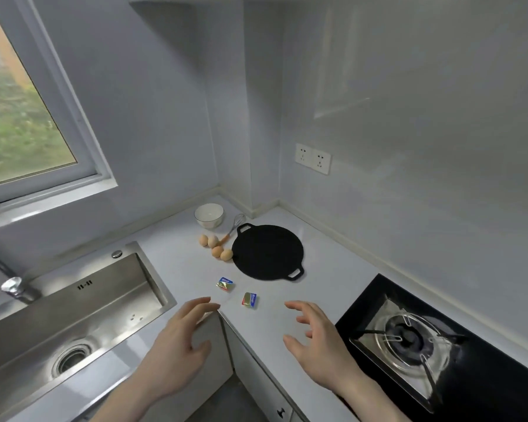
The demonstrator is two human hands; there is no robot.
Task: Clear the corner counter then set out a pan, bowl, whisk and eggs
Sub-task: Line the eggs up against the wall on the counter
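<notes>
Four eggs [216,248] lie in a loose row on the pale corner surface [326,263], between a white bowl [209,215] behind them and a flat black pan [267,252] to their right. The nearest egg touches or all but touches the pan's rim. A whisk [234,228] lies slanted between bowl and pan, its wire head toward the wall corner and its orange handle pointing at the eggs. The pan has two small loop handles, one at its far left and one at its near right.

Nearer the person, two small foil-wrapped packets rest on the surface: one packet [225,284] just in front of the pan, the other packet [249,300] slightly closer and to the right, a little apart from the first.

Both hands hover over the near edge of the surface, palms down. The left hand [177,342] has its fingers [200,306] spread and lightly curved, holding nothing, its tips just short of the packets. The right hand [320,345] is likewise spread wide and empty, its fingers [299,307] curled a little, just right of the nearer packet.

A steel sink [73,324] with a faucet [13,287] sits to the left under a window [22,111]. A gas burner [409,336] on a black hob sits to the right. A double wall socket [313,158] is mounted on the wall above the pan.
</notes>
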